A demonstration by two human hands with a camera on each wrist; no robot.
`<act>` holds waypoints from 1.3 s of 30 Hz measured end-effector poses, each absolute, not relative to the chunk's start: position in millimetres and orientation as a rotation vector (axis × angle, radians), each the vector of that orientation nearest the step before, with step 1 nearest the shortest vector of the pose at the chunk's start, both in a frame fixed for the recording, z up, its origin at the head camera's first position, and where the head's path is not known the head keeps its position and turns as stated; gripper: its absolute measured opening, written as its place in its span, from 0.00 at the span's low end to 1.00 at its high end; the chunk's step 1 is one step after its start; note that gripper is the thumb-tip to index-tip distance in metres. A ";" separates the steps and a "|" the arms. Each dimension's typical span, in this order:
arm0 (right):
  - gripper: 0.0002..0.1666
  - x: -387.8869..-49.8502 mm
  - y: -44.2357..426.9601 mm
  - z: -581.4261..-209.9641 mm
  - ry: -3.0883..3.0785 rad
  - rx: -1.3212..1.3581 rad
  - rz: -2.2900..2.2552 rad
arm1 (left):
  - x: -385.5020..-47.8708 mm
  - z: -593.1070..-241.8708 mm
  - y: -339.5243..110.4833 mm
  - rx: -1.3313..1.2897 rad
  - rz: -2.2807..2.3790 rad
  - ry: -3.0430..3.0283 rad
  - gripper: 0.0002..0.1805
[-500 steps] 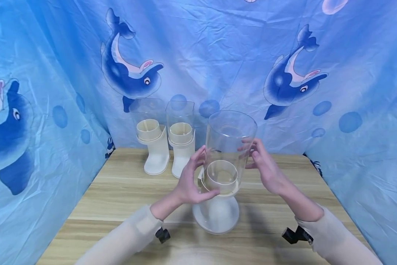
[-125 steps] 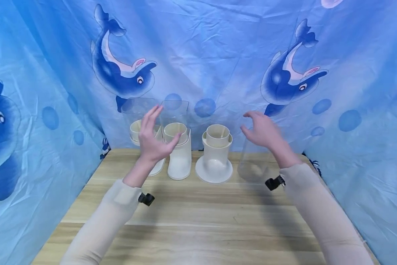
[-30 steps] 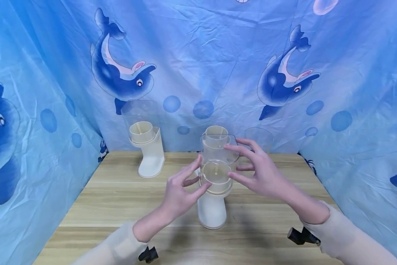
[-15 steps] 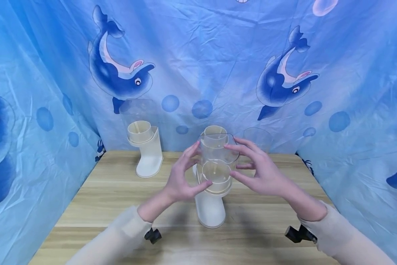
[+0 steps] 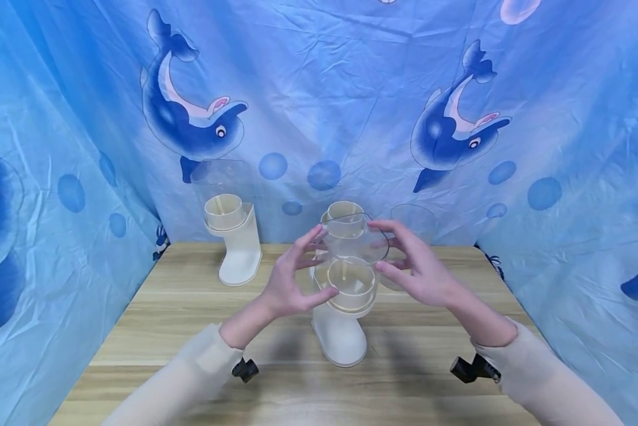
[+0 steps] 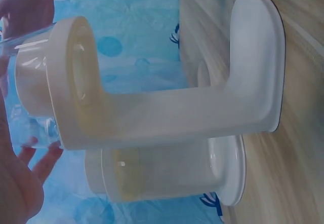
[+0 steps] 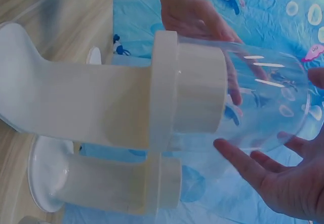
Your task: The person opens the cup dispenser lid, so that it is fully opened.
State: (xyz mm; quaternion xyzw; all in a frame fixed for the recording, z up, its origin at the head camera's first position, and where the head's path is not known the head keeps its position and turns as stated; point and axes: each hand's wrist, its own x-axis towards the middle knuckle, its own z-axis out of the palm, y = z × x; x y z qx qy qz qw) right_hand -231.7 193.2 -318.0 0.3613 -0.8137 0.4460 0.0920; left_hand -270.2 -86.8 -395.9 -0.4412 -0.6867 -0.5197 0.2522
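Observation:
In the head view a clear cover (image 5: 355,236) stands around a cream cup (image 5: 353,285) on a white stand (image 5: 342,340) with a long, rounded foot. The left hand (image 5: 292,278) curls round the cover's left side, thumb low at the front. On its right side lies the right hand (image 5: 417,266), fingers spread round the upper part. The left wrist view shows the cream ring and stand (image 6: 167,112) side-on, the left hand (image 6: 20,183) below. In the right wrist view the right hand's (image 7: 288,183) fingertips meet the clear wall (image 7: 263,97). The foot rests on the table.
Behind the hands stands a white stand with cream cup (image 5: 345,210). A clear cylinder (image 5: 413,219) is to its right. Another white stand (image 5: 242,254) with a clear cover is at the back left. Blue curtains with dolphins (image 5: 193,118) surround the wooden table (image 5: 191,331).
The round-footed stand went from the front to the back; a long-footed one came from the back row to the front. Since half a second ago, the held cover and stand have turned slightly.

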 end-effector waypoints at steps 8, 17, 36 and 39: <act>0.36 -238.1 188.5 -321.7 -2.400 1.100 1.300 | -258.8 -392.2 -82.3 -1.122 -1.361 -1.924 0.63; 0.28 -233.4 188.4 -320.7 -2.412 1.004 1.157 | -262.7 -386.8 -84.5 -1.141 -1.364 -1.958 0.64; 0.27 -228.2 183.7 -327.4 -2.471 0.908 1.230 | -246.2 -392.6 -80.0 -0.962 -1.353 -2.067 0.57; 0.26 -229.9 182.3 -328.4 -2.451 0.908 1.228 | -240.9 -393.4 -76.4 -0.912 -1.298 -2.088 0.57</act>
